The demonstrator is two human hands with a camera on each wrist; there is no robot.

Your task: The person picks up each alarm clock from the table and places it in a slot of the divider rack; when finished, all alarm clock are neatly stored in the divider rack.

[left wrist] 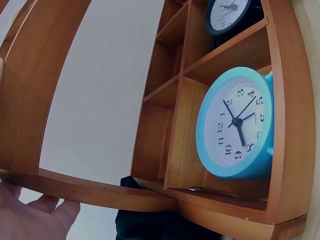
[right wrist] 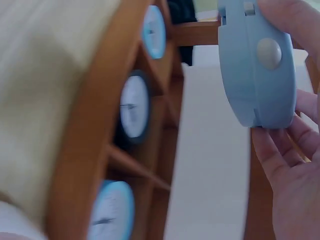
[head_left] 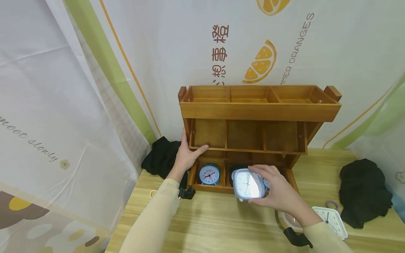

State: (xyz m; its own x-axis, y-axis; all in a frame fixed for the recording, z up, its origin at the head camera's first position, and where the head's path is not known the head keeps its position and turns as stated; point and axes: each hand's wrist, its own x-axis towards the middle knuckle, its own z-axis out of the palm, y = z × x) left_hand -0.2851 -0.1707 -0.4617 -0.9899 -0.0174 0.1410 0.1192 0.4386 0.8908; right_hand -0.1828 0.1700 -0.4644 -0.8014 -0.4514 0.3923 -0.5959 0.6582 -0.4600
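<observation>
My right hand (head_left: pixel 278 188) grips a light blue, rounded-square alarm clock (head_left: pixel 248 184) by its edges, above the front of a tiered wooden box (head_left: pixel 259 111). Glare covers part of the clock's face; its side with a round white knob (right wrist: pixel 269 53) shows in the right wrist view. My left hand (head_left: pixel 186 156) holds the box's left side, thumb over the edge of the middle tray. In the bottom tray, a round blue alarm clock (head_left: pixel 209 174) sits in the left compartment, a black round clock (right wrist: pixel 134 106) in the middle, and another blue clock (right wrist: pixel 112 212) in the right.
The upper two trays have compartments with nothing in them. Black cloths (head_left: pixel 162 156) lie left of the box and at the far right. A white square clock (head_left: pixel 332 221) and a purple ring (head_left: pixel 332 205) are on the table at right. A curtain (head_left: pixel 152 45) hangs behind.
</observation>
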